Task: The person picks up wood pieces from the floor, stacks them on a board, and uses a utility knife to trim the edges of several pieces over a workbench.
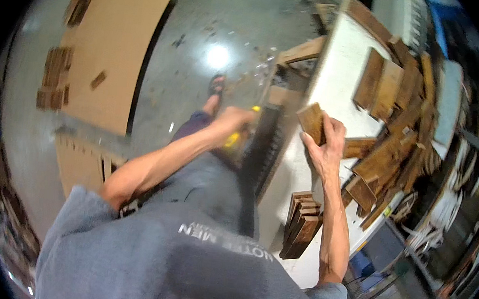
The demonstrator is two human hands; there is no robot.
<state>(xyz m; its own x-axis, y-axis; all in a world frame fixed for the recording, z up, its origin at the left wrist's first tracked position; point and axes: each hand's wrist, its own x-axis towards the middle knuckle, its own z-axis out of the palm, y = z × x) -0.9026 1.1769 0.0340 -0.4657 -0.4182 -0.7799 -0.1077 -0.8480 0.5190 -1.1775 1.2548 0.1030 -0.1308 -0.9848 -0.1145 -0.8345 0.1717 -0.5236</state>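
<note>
Two bare hands are at work over the edge of a white worktable [337, 72], and each has its own job. The right hand [324, 142] pinches a small brown wooden block [312, 121] between thumb and fingers, holding it tilted just above the table's near edge, apparently so that its face can be brought to the tool beside it. The left hand [231, 121] is curled tight round a yellow-handled tool [234, 141]; motion blur hides what kind of tool it is, and I cannot make out the fingers one by one. A long dark strip [262, 146] runs down along the table edge between the two hands, though whether it belongs to the tool or to the bench I cannot tell. On the table, close under the right forearm, sits one neat stack of dark wooden slats [301, 226], about five or six on edge, squared up as if sorted. Farther along the table lies a loose heap of wooden offcuts [394, 134], well over a dozen, overlapping at all angles, too jumbled to count. On the concrete floor [203, 44] to the person's left one large cardboard sheet [117, 48] is spread flat, seemingly as a clean bed for more small wood pieces [55, 76] laid in rows upon it; blur keeps me from counting them. One sandalled foot [216, 85] shows beyond the left hand.
</note>
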